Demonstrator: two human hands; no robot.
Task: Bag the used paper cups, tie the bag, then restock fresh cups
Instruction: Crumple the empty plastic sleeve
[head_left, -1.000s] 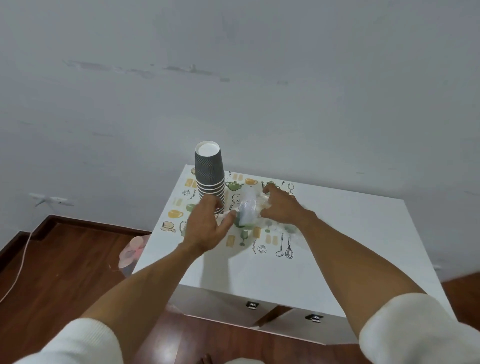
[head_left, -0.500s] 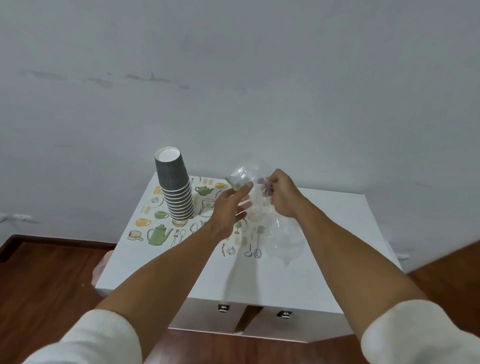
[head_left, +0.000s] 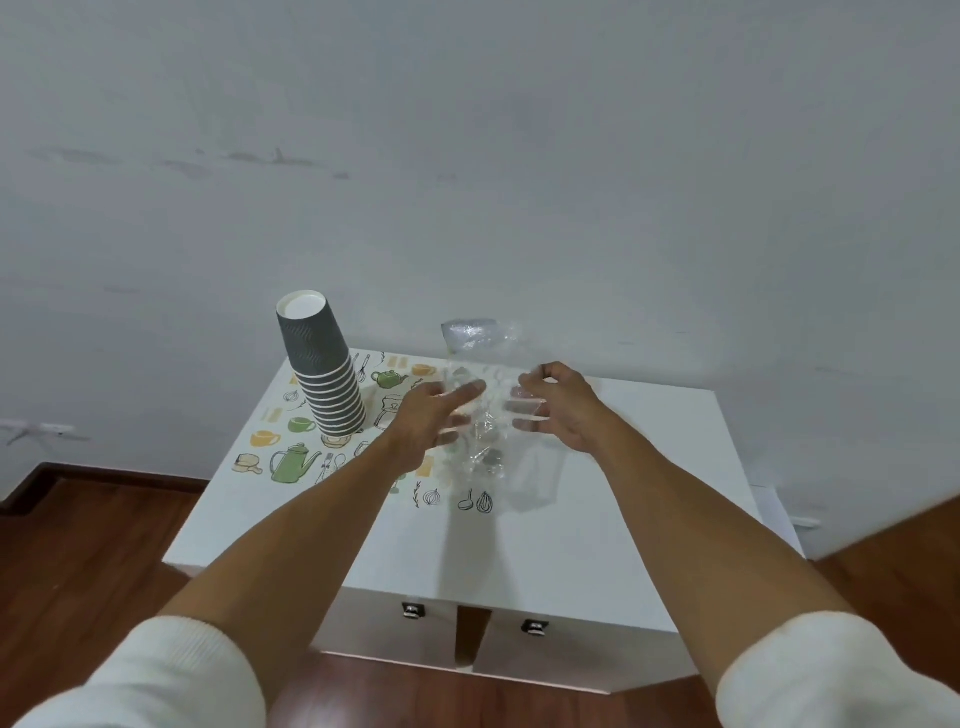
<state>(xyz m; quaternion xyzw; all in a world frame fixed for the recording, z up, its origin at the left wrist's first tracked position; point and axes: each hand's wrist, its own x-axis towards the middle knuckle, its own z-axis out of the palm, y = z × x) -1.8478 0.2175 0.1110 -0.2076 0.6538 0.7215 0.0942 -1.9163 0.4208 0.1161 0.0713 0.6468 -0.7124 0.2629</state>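
At centre frame the left hand (head_left: 434, 415) and right hand (head_left: 563, 410) each pinch the clear plastic bag (head_left: 480, 395) above the tabletop (head_left: 597, 519). Best to rub its mouth apart fully before reaching the stacked paper cups (head_left: 324, 369), upper left.

home room | white cabinet (head_left: 597, 530) with kitchenware-print mat (head_left: 311, 441) | wood floor (head_left: 78, 545)

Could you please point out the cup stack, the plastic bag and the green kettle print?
cup stack (head_left: 324, 374), head view, ribbed side.
plastic bag (head_left: 480, 395), head view, middle of film.
green kettle print (head_left: 292, 464), head view, body.
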